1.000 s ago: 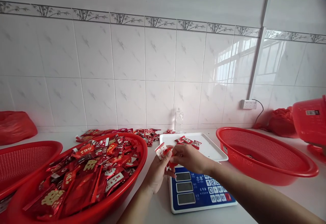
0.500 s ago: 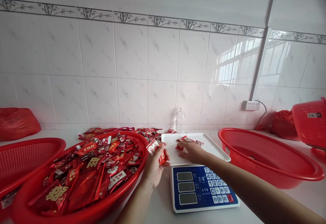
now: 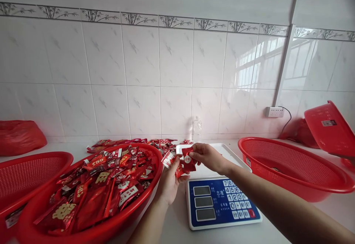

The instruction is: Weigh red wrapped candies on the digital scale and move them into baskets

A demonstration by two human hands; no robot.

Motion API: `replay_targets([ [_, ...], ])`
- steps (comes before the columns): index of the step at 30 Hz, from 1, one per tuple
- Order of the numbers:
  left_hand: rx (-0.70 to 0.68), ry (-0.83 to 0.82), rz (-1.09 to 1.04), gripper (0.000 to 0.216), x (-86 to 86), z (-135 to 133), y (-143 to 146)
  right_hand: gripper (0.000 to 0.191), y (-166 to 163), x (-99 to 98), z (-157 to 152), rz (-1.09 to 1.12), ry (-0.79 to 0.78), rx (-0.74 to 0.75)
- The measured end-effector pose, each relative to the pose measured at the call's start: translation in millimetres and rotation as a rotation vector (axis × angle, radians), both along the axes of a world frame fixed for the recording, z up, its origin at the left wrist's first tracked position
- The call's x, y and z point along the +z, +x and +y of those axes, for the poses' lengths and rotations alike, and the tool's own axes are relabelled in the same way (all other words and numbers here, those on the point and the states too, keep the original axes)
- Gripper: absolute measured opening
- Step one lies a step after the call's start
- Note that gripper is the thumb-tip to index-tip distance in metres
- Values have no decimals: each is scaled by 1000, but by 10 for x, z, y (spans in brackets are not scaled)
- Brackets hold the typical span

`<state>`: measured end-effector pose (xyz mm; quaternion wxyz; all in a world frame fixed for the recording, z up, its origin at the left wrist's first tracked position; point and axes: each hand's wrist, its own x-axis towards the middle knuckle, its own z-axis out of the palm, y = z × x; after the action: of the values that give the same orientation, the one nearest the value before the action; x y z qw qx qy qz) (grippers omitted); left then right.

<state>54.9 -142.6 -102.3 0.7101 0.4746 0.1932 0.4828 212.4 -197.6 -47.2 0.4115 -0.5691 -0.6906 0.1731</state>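
Note:
My left hand (image 3: pixel 169 181) is closed on small candy packets (image 3: pixel 168 159), red and white, just past the rim of the full basket. Between thumb and fingers my right hand (image 3: pixel 206 157) pinches a red candy packet (image 3: pixel 188 159) with a round white label, held up beside the left hand's packets. Both hands are over the near left part of the scale's white tray (image 3: pixel 222 168). The scale's blue keypad panel (image 3: pixel 222 201) faces me, its displays dark. My right hand and forearm hide part of the tray.
A red basket (image 3: pixel 149 192) heaped with candy packets stands left, another red basket (image 3: pixel 36 162) beyond it. More packets (image 3: pixel 163 144) lie behind. At right are a red oval basket (image 3: pixel 294 184) and a tilted red basket (image 3: pixel 330 133). A clear bottle (image 3: pixel 197 127) stands by the wall.
My right hand has lifted a red candy packet off the tray and brought it left to my left hand. The red basket at far right has shifted left and tilted.

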Motion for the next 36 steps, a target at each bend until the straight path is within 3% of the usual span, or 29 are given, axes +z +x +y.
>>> replay_targets([
  [7,-204,9,37,34,41,-72,-36,19,-122,-94,9,-71,-28,-63],
  [13,-126,-55,12,27,45,-29,-34,31,353,-122,260,-277,-33,-251],
  [17,-79,-109,-36,21,51,10,-46,51,738,-281,475,-391,-142,-388],
  [21,-73,-124,-43,20,48,7,-62,71,813,-464,649,-459,-228,-399],
  [28,-88,-116,-14,19,39,-5,-47,41,633,-548,722,-529,-143,-238],
  [36,-111,-119,-10,18,42,0,-55,33,650,-495,673,-525,-8,-349],
])
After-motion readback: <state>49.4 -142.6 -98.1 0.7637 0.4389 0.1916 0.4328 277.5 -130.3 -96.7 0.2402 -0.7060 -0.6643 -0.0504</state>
